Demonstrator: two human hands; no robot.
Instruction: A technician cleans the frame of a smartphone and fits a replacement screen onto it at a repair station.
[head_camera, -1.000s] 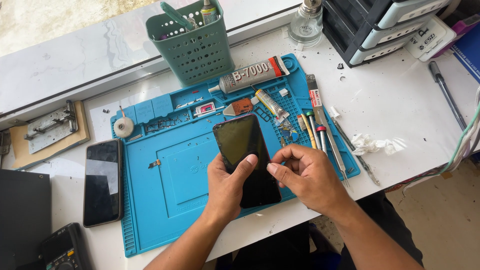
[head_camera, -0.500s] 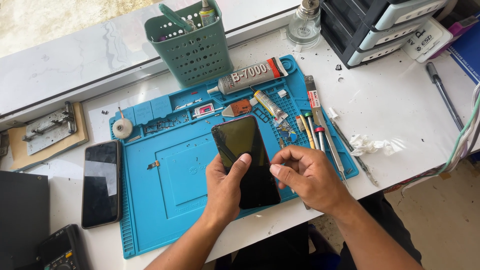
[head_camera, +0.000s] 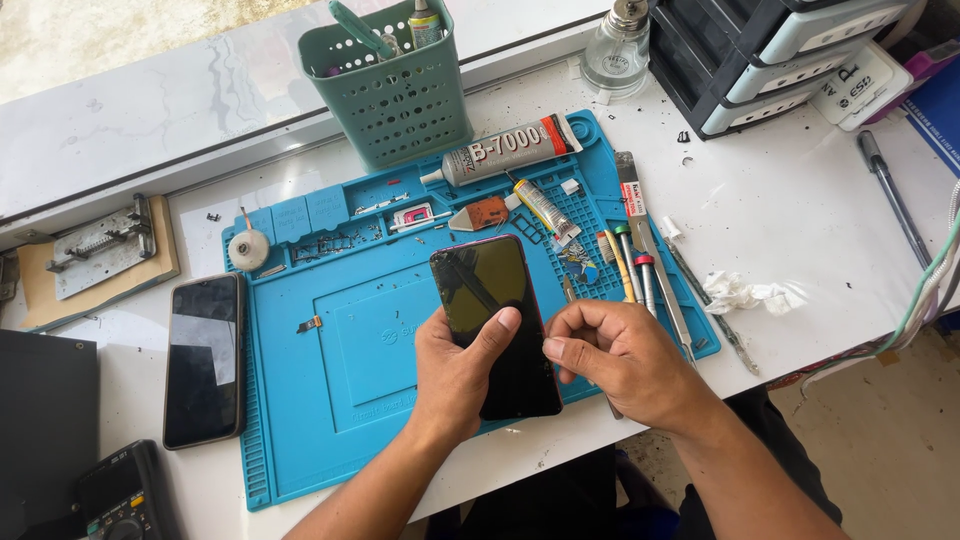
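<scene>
A black smartphone with a dark screen lies over the blue repair mat, near its front right part. My left hand grips its lower left side, thumb pressed on the glass. Beside the phone's right edge, my right hand pinches thumb and forefinger together at the phone's side; whether something small sits between them is hidden.
A second dark phone lies left of the mat. Glue tubes, tweezers and screwdrivers crowd the mat's right side. A green perforated basket, glass bottle, drawer unit, crumpled tissue and multimeter stand around.
Both hands and the phone hold nearly the same place; my right fingers have shifted slightly along the phone's right edge.
</scene>
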